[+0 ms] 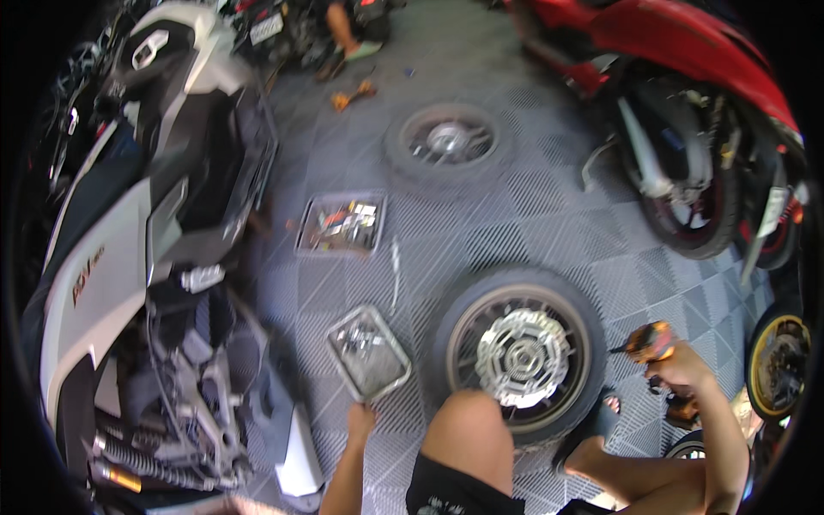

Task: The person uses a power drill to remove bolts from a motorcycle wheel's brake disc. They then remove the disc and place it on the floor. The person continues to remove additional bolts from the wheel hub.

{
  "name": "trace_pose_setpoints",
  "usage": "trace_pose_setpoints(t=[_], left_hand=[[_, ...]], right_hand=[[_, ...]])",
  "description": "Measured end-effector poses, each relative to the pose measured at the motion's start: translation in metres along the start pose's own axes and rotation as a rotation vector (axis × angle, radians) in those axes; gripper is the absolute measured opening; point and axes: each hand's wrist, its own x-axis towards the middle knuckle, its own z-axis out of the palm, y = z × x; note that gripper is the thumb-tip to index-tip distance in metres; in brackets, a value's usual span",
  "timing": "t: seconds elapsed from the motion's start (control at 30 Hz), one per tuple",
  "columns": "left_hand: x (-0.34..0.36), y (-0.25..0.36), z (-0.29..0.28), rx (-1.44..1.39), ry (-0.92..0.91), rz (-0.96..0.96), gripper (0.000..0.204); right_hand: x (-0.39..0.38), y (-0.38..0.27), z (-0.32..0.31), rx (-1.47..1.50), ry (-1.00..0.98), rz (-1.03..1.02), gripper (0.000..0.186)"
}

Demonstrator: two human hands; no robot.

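My right hand (pixel 682 369) is wrapped round the handle of an orange and black cordless drill or impact driver (pixel 651 342), held to the right of the wheel with its tip pointing left. A motorcycle wheel (pixel 459 343) lies flat before my knees, its tyre mounted and a silver brake disc (pixel 525 359) facing up. To its left is a shallow metal tray (pixel 382 378) with small metal parts at its far end. My left hand (pixel 362 421) is at the tray's near edge, fingers closed and apparently gripping the rim; blur hides the exact contact.
A white and black scooter (pixel 103 292) with exposed rear parts fills the left. Farther off are a bin of tools (pixel 309 245) and a second wheel (pixel 451 142). A red motorcycle (pixel 687 51) stands at right, above a gold-rimmed wheel (pixel 783 365). Another person's leg (pixel 341 30) shows at the back.
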Motion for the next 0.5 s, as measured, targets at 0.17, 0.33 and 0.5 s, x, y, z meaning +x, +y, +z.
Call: trace_pose_setpoints(t=[0.17, 0.33, 0.5], left_hand=[[0.025, 0.021, -0.014, -0.385, -0.198, -0.065, 0.031], [0.042, 0.185, -0.089, -0.728, -0.168, 0.182, 0.028], [0.012, 0.348, -0.221, -1.082, -0.090, 0.528, 0.028]], right_hand=[[0.013, -0.003, 0.007, -0.315, -0.042, -0.117, 0.022], [0.003, -0.038, 0.011, -0.291, -0.145, -0.101, 0.033], [0.006, -0.048, 0.006, -0.458, -0.133, -0.140, 0.037]])
